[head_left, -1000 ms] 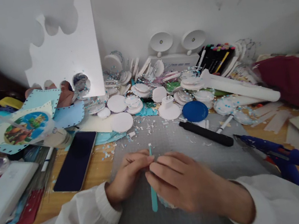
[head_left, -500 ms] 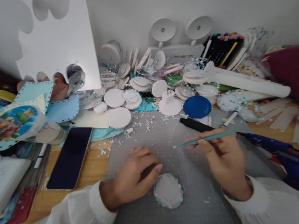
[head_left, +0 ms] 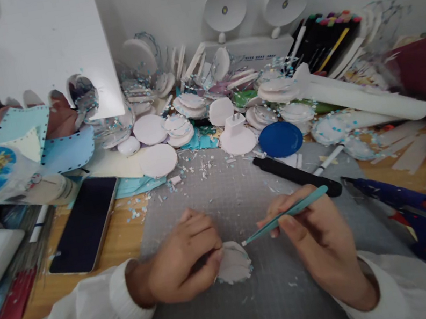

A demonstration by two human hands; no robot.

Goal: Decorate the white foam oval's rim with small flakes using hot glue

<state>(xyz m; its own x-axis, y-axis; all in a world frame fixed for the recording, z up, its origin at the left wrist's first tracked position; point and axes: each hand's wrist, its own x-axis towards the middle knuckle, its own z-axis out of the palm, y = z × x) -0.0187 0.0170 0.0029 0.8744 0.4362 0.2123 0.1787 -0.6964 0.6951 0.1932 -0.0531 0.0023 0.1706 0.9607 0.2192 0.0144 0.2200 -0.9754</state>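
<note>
My right hand pinches a pair of teal tweezers. A tiny white bit sits at their tips, close to the upper right edge of a white round disc with small blue and white bits around its rim. My left hand is closed on the disc's left edge, thumb and forefinger together, and the disc looks slightly tilted above the grey cutting mat. The fingers partly cover the disc's left side.
Behind the mat lie stacked white discs, a blue round lid and a black pen-like tool. A blue glue gun rests at right. On the left are a phone and a plastic cup. White crumbs are scattered at the mat's back.
My left fingers have closed on the disc, which has shifted up and left and tilted. The tweezers have swung down and left toward its edge. The camera view has shifted slightly.
</note>
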